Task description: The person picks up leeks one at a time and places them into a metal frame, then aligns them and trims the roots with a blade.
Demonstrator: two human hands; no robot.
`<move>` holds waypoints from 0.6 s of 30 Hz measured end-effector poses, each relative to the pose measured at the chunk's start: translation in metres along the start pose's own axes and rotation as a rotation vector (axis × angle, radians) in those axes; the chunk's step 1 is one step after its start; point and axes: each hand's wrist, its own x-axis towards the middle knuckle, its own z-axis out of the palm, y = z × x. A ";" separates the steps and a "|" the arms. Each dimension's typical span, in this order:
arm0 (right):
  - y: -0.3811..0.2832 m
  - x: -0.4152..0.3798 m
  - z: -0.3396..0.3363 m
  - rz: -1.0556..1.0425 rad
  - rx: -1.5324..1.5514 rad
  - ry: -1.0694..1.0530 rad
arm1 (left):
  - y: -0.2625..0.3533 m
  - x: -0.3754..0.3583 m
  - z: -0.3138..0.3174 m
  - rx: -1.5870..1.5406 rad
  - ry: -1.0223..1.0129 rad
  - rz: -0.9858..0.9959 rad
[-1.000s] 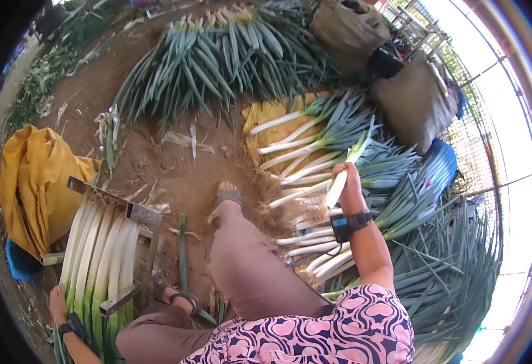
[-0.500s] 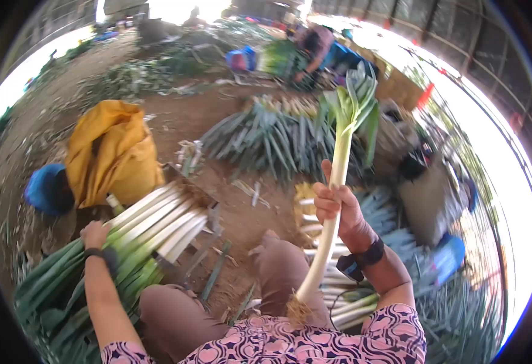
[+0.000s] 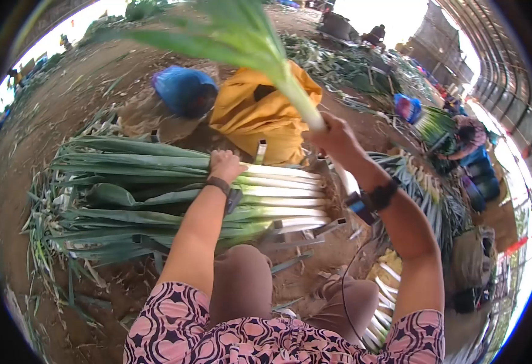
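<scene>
My right hand [image 3: 334, 138] is closed round the white shaft of a single leek [image 3: 299, 97], raised over the yellow sack. Its green leaves spread toward the upper left, and its lower shaft shows below my hand. On the left, a bundle of leeks [image 3: 284, 189] lies sideways in a low metal frame [image 3: 290, 241], white ends to the right and green leaves to the left. My left hand [image 3: 225, 165] rests on the top of this bundle where green turns to white; its fingers are bent over the stalks, and what they grip is hard to tell.
Behind the bundle stand a yellow sack [image 3: 254, 124] and a blue bag [image 3: 185, 91]. More leeks [image 3: 420, 188] lie at the right, with others [image 3: 382, 315] beside my knee. A co-worker [image 3: 469, 136] bends over leeks at the far right. Leaf scraps litter the ground.
The view has turned left. My right hand has carried the leek from the right side over to the yellow sack, leaves now pointing left. My left hand stays on the bundle.
</scene>
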 end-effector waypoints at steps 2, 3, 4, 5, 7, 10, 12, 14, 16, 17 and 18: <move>0.031 0.032 0.036 -0.036 0.112 -0.167 | 0.001 -0.003 -0.004 0.000 -0.036 -0.002; 0.042 0.043 0.055 -0.093 0.091 -0.179 | 0.001 -0.003 -0.007 0.001 -0.052 0.001; 0.053 0.051 0.071 -0.146 0.071 -0.187 | 0.002 -0.003 -0.009 0.008 -0.064 -0.008; 0.061 0.059 0.082 -0.110 0.024 -0.227 | 0.004 -0.004 -0.011 0.014 -0.075 -0.017; 0.070 0.071 0.096 -0.218 0.024 -0.296 | 0.007 -0.005 -0.016 0.025 -0.083 -0.023; 0.094 0.095 0.120 -0.327 -0.129 -0.366 | 0.006 -0.002 -0.010 0.030 -0.076 -0.011; 0.117 0.107 0.135 -0.475 -0.205 -0.346 | 0.007 -0.002 -0.019 -0.012 -0.163 -0.009; 0.142 0.112 0.143 -0.684 -0.205 -0.272 | 0.002 -0.005 -0.003 -0.113 0.029 -0.011; 0.162 0.112 0.150 -0.602 -0.288 -0.260 | -0.001 -0.002 0.009 -0.053 0.194 0.031; 0.167 0.108 0.153 -0.598 -0.295 -0.215 | 0.001 -0.003 0.008 -0.028 0.273 0.058; 0.172 0.103 0.157 -0.593 -0.304 -0.171 | 0.002 -0.002 0.007 -0.022 0.198 0.044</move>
